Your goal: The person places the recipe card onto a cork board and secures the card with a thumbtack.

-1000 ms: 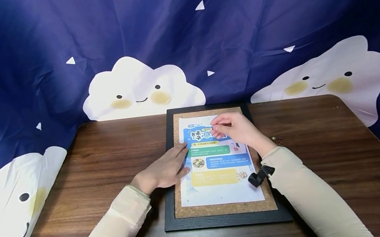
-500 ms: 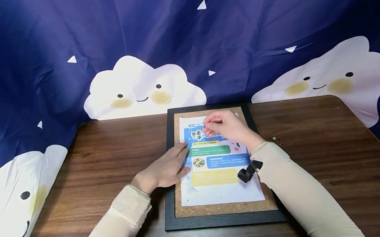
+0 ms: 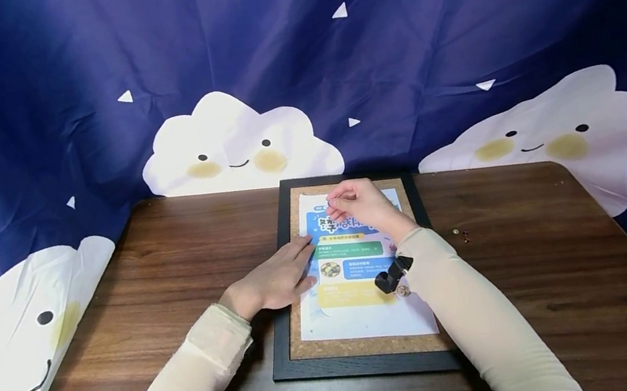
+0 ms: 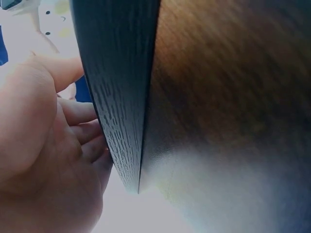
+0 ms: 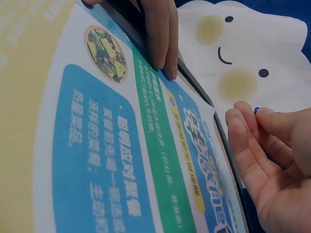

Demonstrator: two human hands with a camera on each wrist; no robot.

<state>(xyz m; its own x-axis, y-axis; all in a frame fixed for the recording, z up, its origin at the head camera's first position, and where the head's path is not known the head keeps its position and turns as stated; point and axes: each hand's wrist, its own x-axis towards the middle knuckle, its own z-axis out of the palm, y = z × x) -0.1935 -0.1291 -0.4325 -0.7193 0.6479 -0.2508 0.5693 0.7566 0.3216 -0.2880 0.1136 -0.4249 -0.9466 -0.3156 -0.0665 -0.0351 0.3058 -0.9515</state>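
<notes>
A printed paper poster lies on a cork board with a black frame. My left hand rests across the frame's left side, its straight fingers on the poster's left edge. In the left wrist view, the left palm lies alongside the frame's edge. Over the poster's top part is my right hand. In the right wrist view, that hand's thumb and index finger pinch a small blue push pin, mostly hidden by the fingertips. The poster's upper left corner curls up a little.
Several tiny pins lie on the brown wooden table to the right of the board. A dark blue curtain with white clouds hangs behind the table's far edge. A black strap device sits on the right wrist.
My right hand has moved left and slightly away from me, toward the poster's upper left corner, still pinching the push pin. The left hand has stayed in place on the board.
</notes>
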